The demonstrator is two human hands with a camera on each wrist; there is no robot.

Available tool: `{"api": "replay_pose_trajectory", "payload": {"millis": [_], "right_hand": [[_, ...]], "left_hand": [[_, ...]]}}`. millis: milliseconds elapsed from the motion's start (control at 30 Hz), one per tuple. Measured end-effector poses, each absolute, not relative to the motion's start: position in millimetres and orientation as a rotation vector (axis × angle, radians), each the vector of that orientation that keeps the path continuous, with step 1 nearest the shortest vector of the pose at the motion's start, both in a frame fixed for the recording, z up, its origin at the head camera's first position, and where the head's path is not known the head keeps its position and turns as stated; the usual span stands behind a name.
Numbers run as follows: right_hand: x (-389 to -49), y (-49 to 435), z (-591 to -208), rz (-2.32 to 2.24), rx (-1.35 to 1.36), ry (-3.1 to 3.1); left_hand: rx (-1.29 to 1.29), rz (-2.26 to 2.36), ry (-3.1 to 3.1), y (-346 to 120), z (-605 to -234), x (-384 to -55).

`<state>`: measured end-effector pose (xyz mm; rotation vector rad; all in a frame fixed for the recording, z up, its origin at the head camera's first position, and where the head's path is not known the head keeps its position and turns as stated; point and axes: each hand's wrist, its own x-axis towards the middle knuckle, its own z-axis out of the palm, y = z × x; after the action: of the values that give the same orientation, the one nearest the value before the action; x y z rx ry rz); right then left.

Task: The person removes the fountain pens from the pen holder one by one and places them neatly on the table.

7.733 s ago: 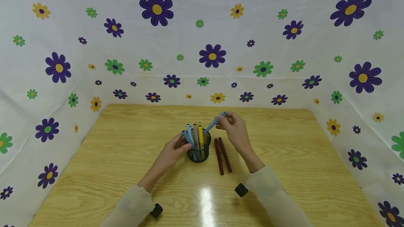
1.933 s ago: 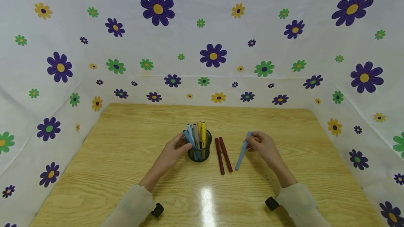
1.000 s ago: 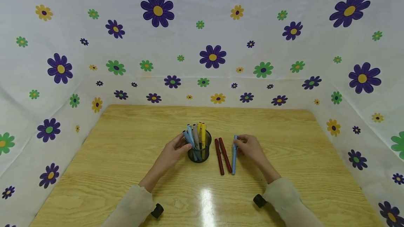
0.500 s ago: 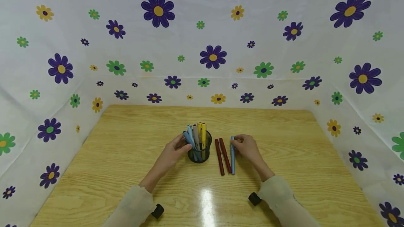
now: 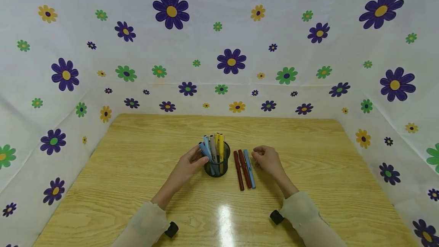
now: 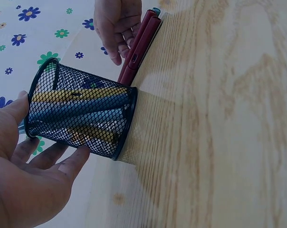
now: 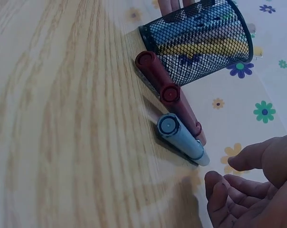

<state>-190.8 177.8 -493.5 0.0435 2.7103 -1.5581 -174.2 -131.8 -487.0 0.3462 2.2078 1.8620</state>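
Note:
My left hand [image 5: 186, 166] holds a black mesh pen cup [image 5: 216, 171] by its left side, thumb at the rim and fingers along the mesh. Upright in the cup stand several pens: blue ones [image 5: 204, 150], a greyish one and yellow ones [image 5: 221, 148]. To the cup's right, two dark red pens [image 5: 239, 170] lie on the table, with a light blue pen [image 7: 181, 140] beside the right one. Just right of the blue pen is my right hand [image 5: 269, 159]. In the right wrist view its loosely bent fingers [image 7: 245, 185] hold nothing and are apart from the pen.
A wood-grain table [image 5: 144, 136] lies under everything, with a bright light reflection near its front. White flower-printed cloth [image 5: 202, 41] walls the back and both sides. A small black block [image 5: 276, 217] sits at each sleeve's cuff.
My right hand took a blue pen from the cup, laid it right of the red pens, slid it left against them and let go. The left hand stayed at the cup.

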Motion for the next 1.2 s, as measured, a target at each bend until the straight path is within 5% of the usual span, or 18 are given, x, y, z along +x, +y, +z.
{"api": "replay_pose_trajectory", "payload": {"millis": [1200], "right_hand": [[-194, 116, -453, -1.758, -0.368, 2.62]], "left_hand": [[0.33, 1.866, 2.23, -131, -487, -173]]}}
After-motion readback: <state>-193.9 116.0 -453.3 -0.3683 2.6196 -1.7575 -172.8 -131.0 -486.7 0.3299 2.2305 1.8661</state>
